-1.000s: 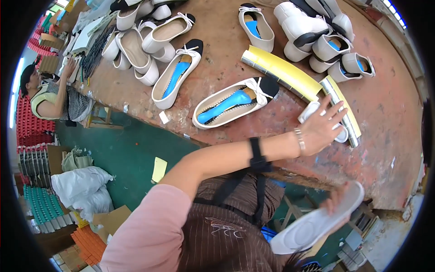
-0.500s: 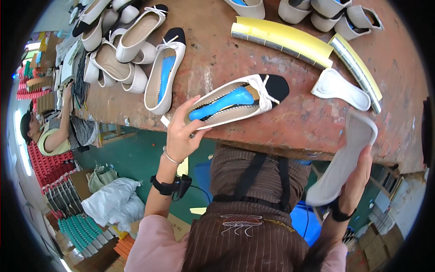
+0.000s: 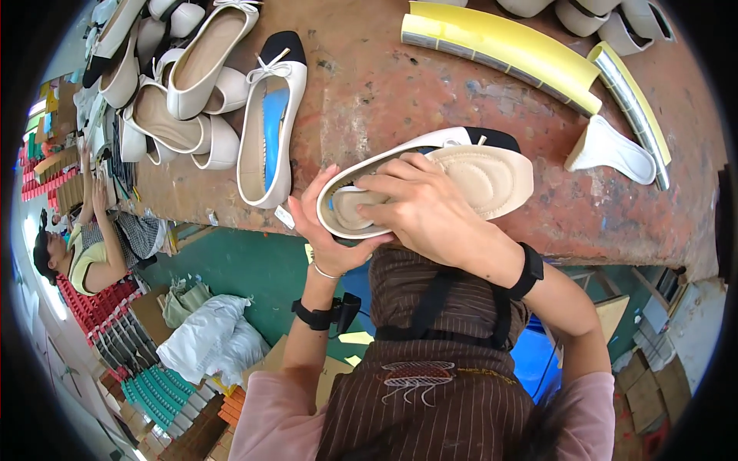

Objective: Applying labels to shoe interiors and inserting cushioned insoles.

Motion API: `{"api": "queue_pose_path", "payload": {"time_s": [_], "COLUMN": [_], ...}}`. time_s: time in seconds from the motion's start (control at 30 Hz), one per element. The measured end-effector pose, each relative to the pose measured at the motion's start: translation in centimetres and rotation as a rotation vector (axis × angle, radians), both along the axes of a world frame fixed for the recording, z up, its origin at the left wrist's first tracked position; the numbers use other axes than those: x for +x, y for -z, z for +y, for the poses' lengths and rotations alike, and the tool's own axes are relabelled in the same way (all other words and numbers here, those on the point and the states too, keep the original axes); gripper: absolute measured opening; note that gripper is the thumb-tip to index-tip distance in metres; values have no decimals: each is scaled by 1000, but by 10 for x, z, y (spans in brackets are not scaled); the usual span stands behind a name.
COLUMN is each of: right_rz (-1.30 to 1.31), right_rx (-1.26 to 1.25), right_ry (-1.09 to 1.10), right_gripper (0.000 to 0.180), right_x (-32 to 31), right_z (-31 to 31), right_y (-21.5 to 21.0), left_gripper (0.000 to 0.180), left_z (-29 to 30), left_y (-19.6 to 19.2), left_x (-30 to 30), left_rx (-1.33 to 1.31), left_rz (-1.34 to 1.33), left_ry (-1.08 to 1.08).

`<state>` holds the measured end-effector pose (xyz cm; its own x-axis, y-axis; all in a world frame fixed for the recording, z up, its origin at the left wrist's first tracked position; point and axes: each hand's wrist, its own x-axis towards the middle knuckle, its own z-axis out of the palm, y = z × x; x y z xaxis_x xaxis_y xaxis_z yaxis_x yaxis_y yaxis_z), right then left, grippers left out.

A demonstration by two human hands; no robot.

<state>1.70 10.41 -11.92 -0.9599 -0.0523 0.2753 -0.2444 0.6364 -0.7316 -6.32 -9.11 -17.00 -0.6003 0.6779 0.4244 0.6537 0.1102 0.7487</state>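
Note:
A cream flat shoe with a black toe [image 3: 430, 146] is held over the near edge of the reddish workbench [image 3: 369, 100]. My left hand [image 3: 327, 230] cups its heel from below. My right hand [image 3: 419, 203] presses a beige padded insole [image 3: 488, 173] down into the shoe, fingers reaching into the heel end. The front part of the insole still lies above the shoe's opening.
Another cream flat with a blue insert [image 3: 269, 123] lies left of it, beside a pile of similar shoes [image 3: 169, 92]. Yellow-backed strip stacks [image 3: 507, 46] and a white cut piece [image 3: 611, 146] lie at the right. A seated person [image 3: 84, 246] works at far left.
My left hand lifted the shoe off the bench toward me; the blue insert no longer shows inside it. My right hand brought the insole up from below the bench and now pushes it into the shoe.

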Motion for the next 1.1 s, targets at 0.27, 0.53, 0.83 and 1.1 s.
{"api": "queue_pose_path", "payload": {"time_s": [0.27,0.53,0.83,1.1], "right_rz": [-79,-203,-235,-360], "right_rx": [-19,66,87,488], "right_ry": [-42,-144,-314,82], "right_gripper": [31,34,37,34], "right_x": [-16,-16,-23,12], "right_z": [-8,-7,-16,-2], "right_y": [9,9,19,-8], "left_gripper": [146,137,50,19], "left_z": [-2,-1,2,4], "left_y": [4,2,-12,-3], "left_x": [-4,-8,-27,-14], "left_rx": [19,92,-36,52], "left_rz": [-21,-127,-96,-153], "left_ry": [-7,88,129,-26]}}
